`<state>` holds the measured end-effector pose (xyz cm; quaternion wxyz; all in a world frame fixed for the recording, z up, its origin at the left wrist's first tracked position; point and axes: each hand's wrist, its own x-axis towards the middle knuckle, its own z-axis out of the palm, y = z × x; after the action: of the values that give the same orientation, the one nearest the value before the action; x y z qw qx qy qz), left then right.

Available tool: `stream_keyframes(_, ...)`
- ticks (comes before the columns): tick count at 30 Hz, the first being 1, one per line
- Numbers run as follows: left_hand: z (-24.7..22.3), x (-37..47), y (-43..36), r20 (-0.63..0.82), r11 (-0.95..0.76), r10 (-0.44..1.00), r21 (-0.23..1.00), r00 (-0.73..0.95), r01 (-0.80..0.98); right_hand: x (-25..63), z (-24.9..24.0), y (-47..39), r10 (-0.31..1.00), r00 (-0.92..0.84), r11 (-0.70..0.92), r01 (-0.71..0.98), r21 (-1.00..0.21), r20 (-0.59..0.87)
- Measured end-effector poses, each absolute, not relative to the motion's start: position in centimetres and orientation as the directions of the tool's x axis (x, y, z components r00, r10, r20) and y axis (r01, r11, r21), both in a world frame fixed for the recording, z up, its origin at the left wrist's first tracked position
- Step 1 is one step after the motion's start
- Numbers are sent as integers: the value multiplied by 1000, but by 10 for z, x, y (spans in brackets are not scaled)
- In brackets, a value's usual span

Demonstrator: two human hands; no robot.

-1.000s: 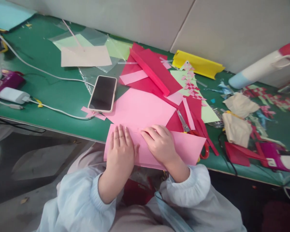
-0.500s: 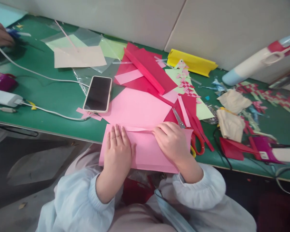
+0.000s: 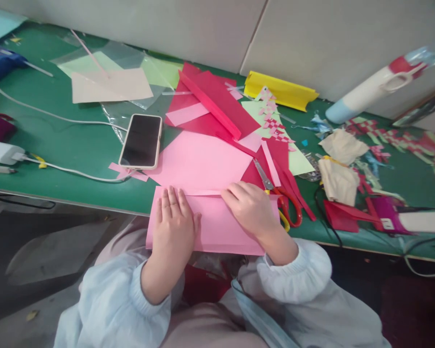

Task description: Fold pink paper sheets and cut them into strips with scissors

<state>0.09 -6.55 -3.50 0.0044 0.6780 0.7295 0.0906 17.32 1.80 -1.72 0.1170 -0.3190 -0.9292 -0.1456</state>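
Note:
A pink sheet of paper [image 3: 217, 227] lies at the table's front edge, with a narrow strip folded over along its far side. My left hand [image 3: 174, 217] rests flat on the sheet's left part, fingers stretched out across the fold. Toward the right end, my right hand [image 3: 248, 205] has its fingers curled together, pinching the folded edge. Scissors [image 3: 291, 208] with red and yellow handles lie just beyond the right hand, partly hidden by it and the paper. Another pink sheet [image 3: 203, 157] lies flat behind the folded one.
A phone [image 3: 141, 141] lies left of the pink sheets, near a white cable. Red sheets [image 3: 235, 106], a yellow folded piece [image 3: 281, 92] and a bottle [image 3: 369, 94] are farther back. A blue glue gun [image 3: 3, 60] lies far left. Cloth pieces [image 3: 340, 179] and paper scraps are at right.
The fold looks flatter under my right hand, which keeps its pinch. My left hand stays flat. A co-worker's hand at the far left has left the view, and the glue gun there now shows.

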Motion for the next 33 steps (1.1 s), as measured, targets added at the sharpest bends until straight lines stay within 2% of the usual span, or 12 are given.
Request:
stream_keyframes(3, -35, 0, -66, 112, 59, 991, 126, -73, 990, 178, -20, 17, 501, -796, 792, 580, 192, 339)
stream_keyframes(10, -32, -1, -65, 86, 24, 996, 48, -28, 999, 182, -27, 17, 492, -800, 784, 579, 224, 344)
stream_keyframes(16, -31, 0, -64, 72, 29, 997, 65, -34, 997, 182, -30, 16, 500, -801, 792, 577, 202, 329)
stream_keyframes(19, -31, 0, -64, 78, 29, 996, 77, -35, 997, 181, -29, 16, 499, -805, 782, 578, 233, 322)
stream_keyframes(33, -28, -1, -64, 69, 6, 998, 28, -8, 1000, 177, -26, 15, 495, -796, 778, 584, 230, 349)
